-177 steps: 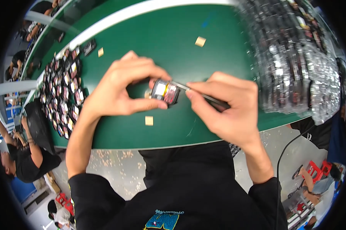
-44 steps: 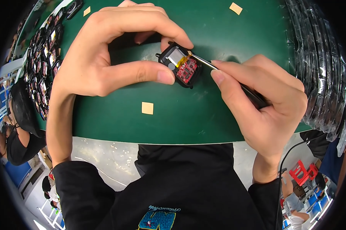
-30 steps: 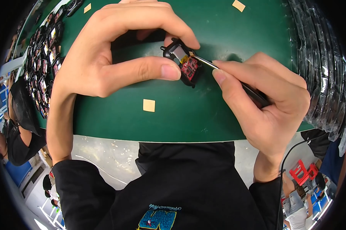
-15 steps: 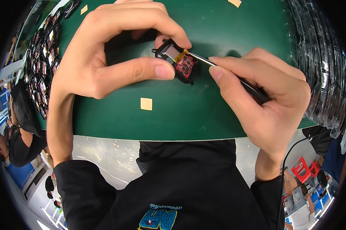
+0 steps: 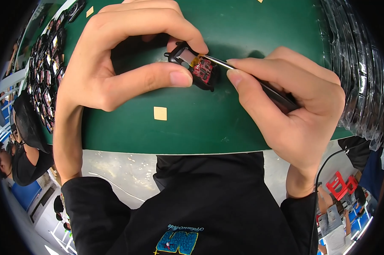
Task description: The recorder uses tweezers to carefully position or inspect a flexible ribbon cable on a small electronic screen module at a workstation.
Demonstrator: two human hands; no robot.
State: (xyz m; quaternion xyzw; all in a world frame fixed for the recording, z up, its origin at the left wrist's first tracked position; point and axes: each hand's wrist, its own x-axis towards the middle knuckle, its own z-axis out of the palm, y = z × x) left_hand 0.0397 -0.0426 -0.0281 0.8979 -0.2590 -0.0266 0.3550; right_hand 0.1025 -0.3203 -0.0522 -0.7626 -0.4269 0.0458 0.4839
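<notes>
Between the thumb and fingers of my left hand (image 5: 115, 63) is a small black device housing (image 5: 172, 56), opened so its inside shows. A red circuit board (image 5: 204, 71), a silver-grey block and amber tape sit inside it. My right hand (image 5: 294, 93) grips slim metal tweezers (image 5: 268, 90) with a dark handle, held like a pen. Their tip rests at the upper edge of the housing, by the amber tape and close to my left fingertip. Whether the tip pinches anything is too small to tell.
A green table (image 5: 192, 127) lies under my hands, with a square cream paper piece (image 5: 160, 113) nearby. Many similar black device housings (image 5: 47, 72) crowd the left side. Stacked clear plastic trays (image 5: 355, 76) line the right. A person (image 5: 28, 157) in black sits beyond the left edge.
Both hands, the housing and the tweezers have shifted slightly left in the picture. The tweezers' tip stays at the housing's upper edge, and both grips are the same.
</notes>
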